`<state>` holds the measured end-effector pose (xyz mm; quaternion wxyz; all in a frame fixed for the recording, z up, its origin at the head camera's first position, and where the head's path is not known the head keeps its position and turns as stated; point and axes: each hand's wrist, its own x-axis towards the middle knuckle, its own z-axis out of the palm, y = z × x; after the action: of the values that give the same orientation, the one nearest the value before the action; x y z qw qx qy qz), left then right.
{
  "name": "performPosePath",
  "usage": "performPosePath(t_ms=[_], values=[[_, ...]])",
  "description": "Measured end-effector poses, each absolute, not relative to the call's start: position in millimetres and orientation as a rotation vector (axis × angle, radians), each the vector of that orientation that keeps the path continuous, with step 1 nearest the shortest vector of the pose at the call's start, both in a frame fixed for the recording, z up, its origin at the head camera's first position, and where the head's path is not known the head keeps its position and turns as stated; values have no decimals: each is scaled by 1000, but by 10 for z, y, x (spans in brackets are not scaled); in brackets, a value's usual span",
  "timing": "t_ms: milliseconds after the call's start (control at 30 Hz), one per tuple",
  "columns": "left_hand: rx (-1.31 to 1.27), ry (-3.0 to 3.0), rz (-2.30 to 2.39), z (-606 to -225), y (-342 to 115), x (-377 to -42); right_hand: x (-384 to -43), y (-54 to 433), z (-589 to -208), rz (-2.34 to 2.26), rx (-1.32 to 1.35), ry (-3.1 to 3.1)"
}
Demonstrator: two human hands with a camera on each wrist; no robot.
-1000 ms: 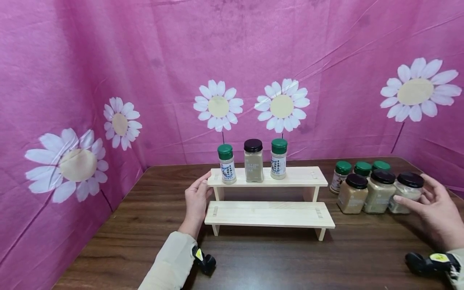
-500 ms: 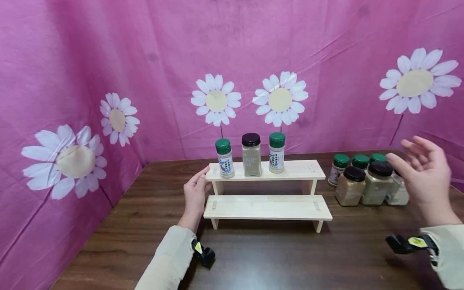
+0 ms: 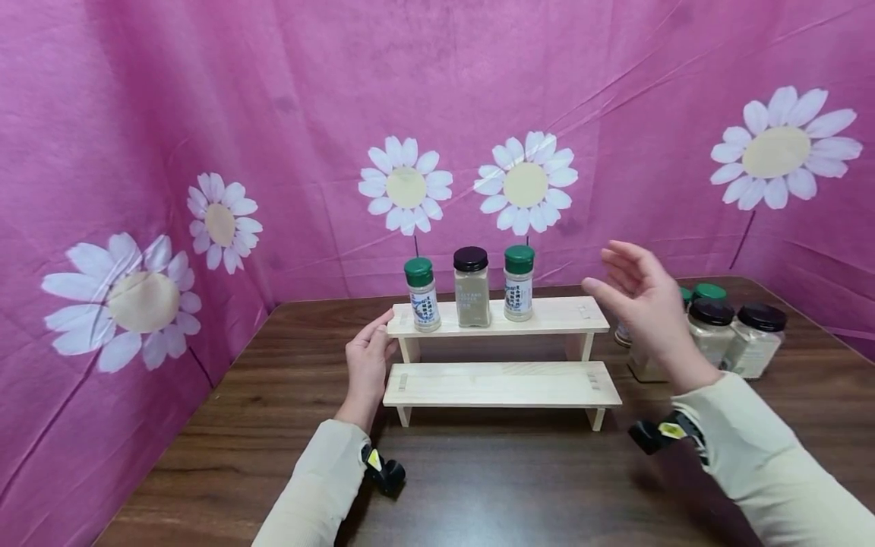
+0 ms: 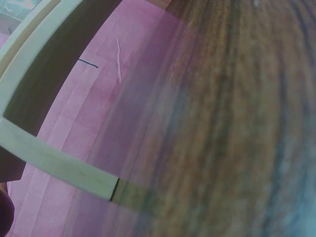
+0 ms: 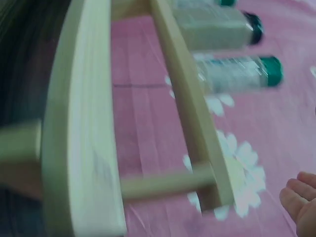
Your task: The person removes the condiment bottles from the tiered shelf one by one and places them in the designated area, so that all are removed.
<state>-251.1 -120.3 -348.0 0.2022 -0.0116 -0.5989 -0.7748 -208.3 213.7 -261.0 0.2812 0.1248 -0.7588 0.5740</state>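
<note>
A two-tier wooden rack [image 3: 502, 384] stands on the table. My left hand [image 3: 367, 365] grips the left end of its upper tier, thumb in front. Up there, spaced apart, stand a green-capped seasoning shaker [image 3: 424, 304], a taller black-lidded seasoning jar [image 3: 472, 296] and another green-capped shaker [image 3: 519, 292]. My right hand [image 3: 645, 311] is raised just off the rack's right end, fingers spread from the thumb, holding nothing. In the right wrist view its fingers [image 5: 301, 197] show at the lower right, beyond the rack [image 5: 91, 123]. The lower tier bears nothing.
Right of the rack, partly hidden by my right hand and forearm, is a cluster with black-lidded jars [image 3: 754, 342] in front and green-capped shakers [image 3: 709, 292] behind. A pink curtain [image 3: 307, 114] with white daisies hangs behind the brown wooden table [image 3: 273, 425].
My right hand has left the rightmost black-lidded jar, risen and swung left to beside the rack's upper tier. The left hand keeps its hold, and the head view has shifted slightly.
</note>
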Motion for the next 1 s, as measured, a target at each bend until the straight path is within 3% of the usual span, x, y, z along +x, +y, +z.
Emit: performPosePath(t_ms=[400,1000], values=[[-52,-1671,-2143,-3471,-1202,-2517,-2320,1575,-2697,1554,346,-2249],[-55,-1678,-2120,-3492,-1205,-2535,-2421,1302,-2822,1528,266,-2260]])
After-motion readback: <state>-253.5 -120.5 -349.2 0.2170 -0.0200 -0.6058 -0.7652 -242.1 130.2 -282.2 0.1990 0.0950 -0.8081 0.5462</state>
